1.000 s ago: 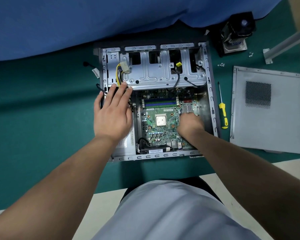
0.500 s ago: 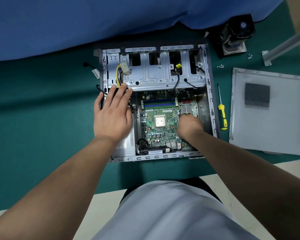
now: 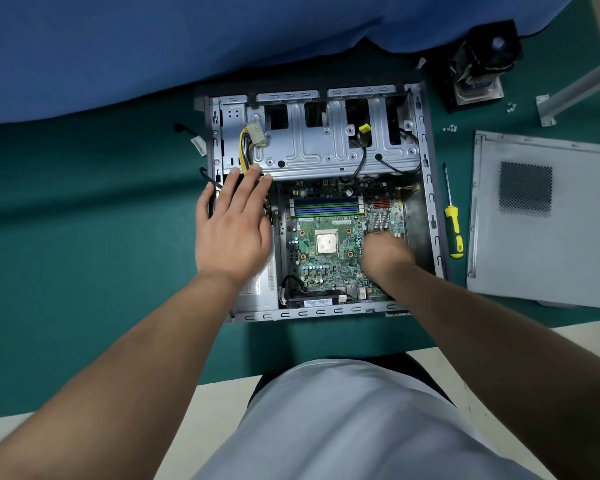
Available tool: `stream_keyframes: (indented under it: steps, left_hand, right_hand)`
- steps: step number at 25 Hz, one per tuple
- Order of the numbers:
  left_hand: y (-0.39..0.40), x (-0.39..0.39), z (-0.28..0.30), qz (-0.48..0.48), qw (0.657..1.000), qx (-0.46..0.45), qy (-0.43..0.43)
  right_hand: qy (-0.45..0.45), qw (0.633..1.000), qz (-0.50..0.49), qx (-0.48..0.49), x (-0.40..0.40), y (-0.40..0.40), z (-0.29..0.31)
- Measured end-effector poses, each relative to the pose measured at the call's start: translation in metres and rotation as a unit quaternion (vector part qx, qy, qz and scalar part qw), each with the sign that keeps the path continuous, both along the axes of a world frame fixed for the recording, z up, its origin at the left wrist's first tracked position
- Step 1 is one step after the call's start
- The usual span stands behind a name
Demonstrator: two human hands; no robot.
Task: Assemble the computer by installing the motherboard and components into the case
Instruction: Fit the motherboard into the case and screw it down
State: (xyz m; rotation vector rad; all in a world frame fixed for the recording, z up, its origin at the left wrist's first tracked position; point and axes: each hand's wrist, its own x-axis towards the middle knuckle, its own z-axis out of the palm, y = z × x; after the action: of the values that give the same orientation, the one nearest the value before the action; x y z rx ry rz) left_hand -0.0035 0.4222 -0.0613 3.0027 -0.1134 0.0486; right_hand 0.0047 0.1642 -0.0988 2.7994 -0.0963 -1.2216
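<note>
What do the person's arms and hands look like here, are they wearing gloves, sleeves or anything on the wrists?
Both hands are bare: no gloves on the left hand or the right hand. Both forearms are uncovered right to the frame edge, so no sleeve shows. No watch, band or ring is visible. The only clothing in view is a light grey garment over the body at the bottom.

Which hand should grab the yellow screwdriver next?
The right hand, probably. The screwdriver lies just outside the case on its side, while the left hand rests flat across the case.
</note>
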Motion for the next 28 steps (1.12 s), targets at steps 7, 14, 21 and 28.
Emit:
stream_keyframes:
  steps: [7, 14, 21, 28]
  left_hand:
    - [0.002, 0.0, -0.003, -0.001, 1.0, 0.001, -0.006]
    - [0.002, 0.0, -0.003, -0.005, 1.0, 0.004, -0.005]
    - [0.002, 0.0, -0.003, -0.006, 1.0, 0.007, -0.004]
    - [0.001, 0.001, -0.002, -0.005, 1.0, 0.007, 0.0]
  right_hand:
    - [-0.167, 0.977, -0.094, 0.09, 0.047, 0.007, 0.002]
    - [-0.146, 0.977, -0.126, 0.089, 0.064, 0.016, -0.007]
    - [-0.15, 0.981, -0.096, 0.08, 0.067, 0.012, -0.005]
    - [-0.135, 0.985, -0.071, 0.078, 0.062, 0.011, -0.004]
